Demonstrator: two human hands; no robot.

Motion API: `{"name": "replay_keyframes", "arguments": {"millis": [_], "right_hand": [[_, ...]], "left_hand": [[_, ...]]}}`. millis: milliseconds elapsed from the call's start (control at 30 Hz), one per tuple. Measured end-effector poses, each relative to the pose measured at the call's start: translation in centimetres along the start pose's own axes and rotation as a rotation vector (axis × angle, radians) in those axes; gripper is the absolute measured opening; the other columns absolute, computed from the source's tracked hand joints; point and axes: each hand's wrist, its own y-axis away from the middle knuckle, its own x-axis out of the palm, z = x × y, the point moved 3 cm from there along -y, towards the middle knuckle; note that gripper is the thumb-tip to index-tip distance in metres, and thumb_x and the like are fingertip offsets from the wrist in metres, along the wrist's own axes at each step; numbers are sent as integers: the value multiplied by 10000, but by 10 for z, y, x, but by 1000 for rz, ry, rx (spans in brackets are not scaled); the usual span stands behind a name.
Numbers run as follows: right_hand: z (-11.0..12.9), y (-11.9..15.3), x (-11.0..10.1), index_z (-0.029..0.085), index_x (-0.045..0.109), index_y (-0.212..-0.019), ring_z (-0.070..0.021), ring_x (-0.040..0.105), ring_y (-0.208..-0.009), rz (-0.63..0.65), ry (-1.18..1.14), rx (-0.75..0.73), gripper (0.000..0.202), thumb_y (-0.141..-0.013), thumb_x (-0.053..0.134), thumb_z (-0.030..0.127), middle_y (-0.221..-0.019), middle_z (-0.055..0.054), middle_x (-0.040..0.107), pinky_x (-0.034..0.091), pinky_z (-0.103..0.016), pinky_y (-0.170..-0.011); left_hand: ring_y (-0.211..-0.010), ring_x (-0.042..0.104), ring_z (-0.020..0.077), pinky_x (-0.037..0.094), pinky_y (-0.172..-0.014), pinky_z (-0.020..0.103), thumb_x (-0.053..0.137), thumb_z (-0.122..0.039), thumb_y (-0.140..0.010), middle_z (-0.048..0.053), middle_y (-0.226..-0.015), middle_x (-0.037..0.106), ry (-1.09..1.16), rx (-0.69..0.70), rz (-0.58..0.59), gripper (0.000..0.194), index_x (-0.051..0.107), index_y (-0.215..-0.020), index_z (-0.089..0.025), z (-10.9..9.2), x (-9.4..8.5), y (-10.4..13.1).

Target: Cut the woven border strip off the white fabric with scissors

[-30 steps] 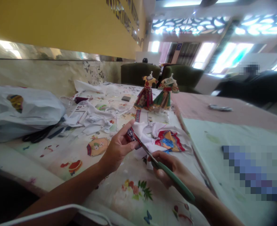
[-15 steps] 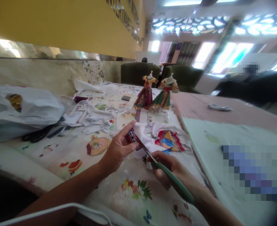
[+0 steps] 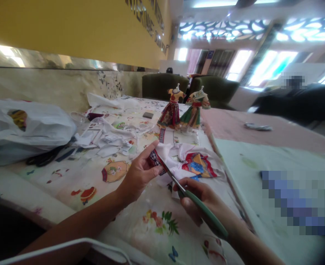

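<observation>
My left hand [image 3: 142, 171] pinches a piece of white fabric with a red, navy and white patterned band [image 3: 156, 162] between thumb and fingers. Wrapped in my right hand [image 3: 195, 200] are green-handled scissors [image 3: 205, 213]. Their blades lie along the edge of the patterned band, close to my left fingertips. Beyond the hands, more white fabric [image 3: 176, 151] spreads over the table, with a red, yellow and blue printed piece [image 3: 199, 164] on it. To the left of my left hand lies a cut-out peach top-shaped piece [image 3: 115, 171] with a dark red edge.
Two small dress forms in a maroon dress [image 3: 172, 110] and a green dress [image 3: 194, 112] stand at the back. White scraps [image 3: 107, 138] and a white plastic bag [image 3: 27, 129] lie to the left. A white cable [image 3: 76, 241] crosses the front. A silvery packet [image 3: 258, 127] lies right.
Both hands stay almost in place. The scissors and the right hand have shifted very slightly, with the blades still at the patterned band.
</observation>
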Motion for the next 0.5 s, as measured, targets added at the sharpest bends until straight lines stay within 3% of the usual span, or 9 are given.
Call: {"name": "replay_keyframes", "arguments": {"millis": [233,500], "right_hand": [[-1,1,-1,181,584,-970,-38,357,-396,-16,58,11,639,-696,799,718,-592,101,474,295,-167,-372],[0,-2,-3,163,576,-1018,-49,354,-477,22,52,-46,720,-666,813,744,-636,92,462,300,-172,-421]], "left_hand": [[-1075,638,178,493,-978,298,842,-187,-754,46,-1164,740,11,-9,-18,784,562,-1482,-271,0,-1,-1],[-1212,609,214,476,-1062,338,858,-200,-743,58,-1324,703,-3,2,14,798,562,-1480,-284,2,0,-1]]}}
